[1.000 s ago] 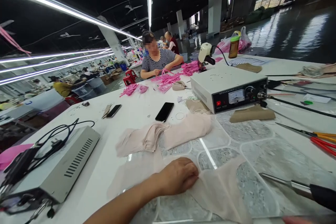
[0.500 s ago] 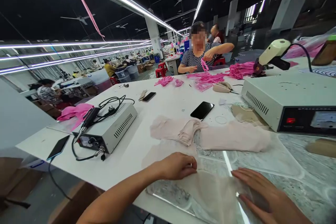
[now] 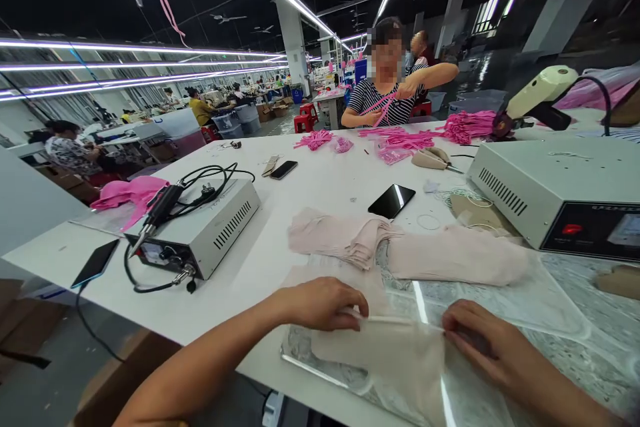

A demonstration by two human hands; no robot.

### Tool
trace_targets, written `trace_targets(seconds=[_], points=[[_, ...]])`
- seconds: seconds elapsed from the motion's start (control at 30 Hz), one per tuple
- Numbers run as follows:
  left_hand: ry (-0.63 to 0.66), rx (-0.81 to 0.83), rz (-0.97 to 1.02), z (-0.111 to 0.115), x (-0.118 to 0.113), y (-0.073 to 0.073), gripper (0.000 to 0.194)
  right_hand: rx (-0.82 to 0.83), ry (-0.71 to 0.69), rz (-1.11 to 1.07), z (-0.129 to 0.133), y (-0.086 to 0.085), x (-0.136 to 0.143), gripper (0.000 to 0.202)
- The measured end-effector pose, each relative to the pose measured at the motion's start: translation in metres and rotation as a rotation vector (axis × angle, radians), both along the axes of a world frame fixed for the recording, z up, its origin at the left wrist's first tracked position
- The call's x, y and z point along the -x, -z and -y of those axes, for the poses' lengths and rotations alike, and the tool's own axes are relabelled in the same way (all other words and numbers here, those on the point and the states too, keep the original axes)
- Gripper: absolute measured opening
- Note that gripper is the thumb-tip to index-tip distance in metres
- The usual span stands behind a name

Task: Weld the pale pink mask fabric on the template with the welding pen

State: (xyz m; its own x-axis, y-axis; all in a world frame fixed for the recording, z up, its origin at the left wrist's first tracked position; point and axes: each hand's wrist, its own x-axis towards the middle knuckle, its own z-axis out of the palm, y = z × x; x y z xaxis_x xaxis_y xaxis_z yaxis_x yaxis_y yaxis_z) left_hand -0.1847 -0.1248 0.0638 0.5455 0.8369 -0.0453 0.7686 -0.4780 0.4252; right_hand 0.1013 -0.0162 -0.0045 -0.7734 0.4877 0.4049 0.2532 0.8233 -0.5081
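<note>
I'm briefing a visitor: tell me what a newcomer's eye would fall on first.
Probably the bright pink thin strips, heaped along the white table's far side before a person in a dark-striped white top. Next, the left hand and right hand, pinching a thin pale beige fabric piece at the near side. A boxy grey metal unit stands at left.

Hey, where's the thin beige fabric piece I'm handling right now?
In the head view, the beige fabric piece is low, just right of centre, between your left hand and right hand, nearer you than the pale pink cloth stack.
</note>
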Motion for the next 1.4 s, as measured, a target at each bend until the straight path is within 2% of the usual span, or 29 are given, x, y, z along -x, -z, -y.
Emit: trace_targets(seconds=[0.07,0.1,0.2,0.3,0.4,0.47,0.53,0.67,0.77,0.87,1.07,1.23,1.4], points=[[-0.026,-0.076,-0.012,-0.006,0.017,-0.007,0.017,-0.039,0.023,-0.054,-0.008,-0.018,0.004,0.020],[-0.056,-0.128,-0.019,-0.009,0.027,-0.010,0.011,-0.067,0.041,-0.088,-0.012,-0.026,0.008,0.015],[-0.201,-0.324,-0.058,-0.017,0.056,-0.008,0.025,-0.183,0.070,-0.218,-0.019,-0.040,0.025,0.008],[-0.247,-0.444,-0.119,-0.012,0.077,0.013,0.032,-0.296,-0.051,-0.282,-0.012,-0.030,0.042,0.014],[-0.180,-0.464,-0.166,0.006,0.085,0.043,0.033,-0.353,-0.202,-0.261,0.004,-0.007,0.051,0.022],[-0.147,-0.463,-0.180,0.019,0.085,0.058,0.029,-0.359,-0.246,-0.231,0.012,0.006,0.051,0.026],[-0.137,-0.463,-0.183,0.029,0.084,0.064,0.026,-0.347,-0.256,-0.187,0.016,0.012,0.047,0.026],[-0.124,-0.464,-0.171,0.040,0.082,0.058,0.020,-0.314,-0.252,-0.075,0.017,0.007,0.041,0.023],[-0.118,-0.478,-0.156,0.043,0.077,0.055,0.025,-0.309,-0.248,-0.031,0.018,0.003,0.038,0.028],[-0.101,-0.487,-0.143,0.044,0.067,0.058,0.027,-0.314,-0.240,-0.030,0.017,0.006,0.037,0.028],[-0.089,-0.525,-0.138,0.042,0.059,0.064,0.017,-0.367,-0.249,-0.098,0.006,0.016,0.035,0.027],[-0.079,-0.548,-0.127,0.045,0.059,0.062,0.018,-0.370,-0.217,-0.089,0.007,0.011,0.028,0.029],[-0.074,-0.538,-0.103,0.041,0.042,0.063,0.021,-0.330,-0.202,-0.093,0.015,0.008,0.033,0.029]])
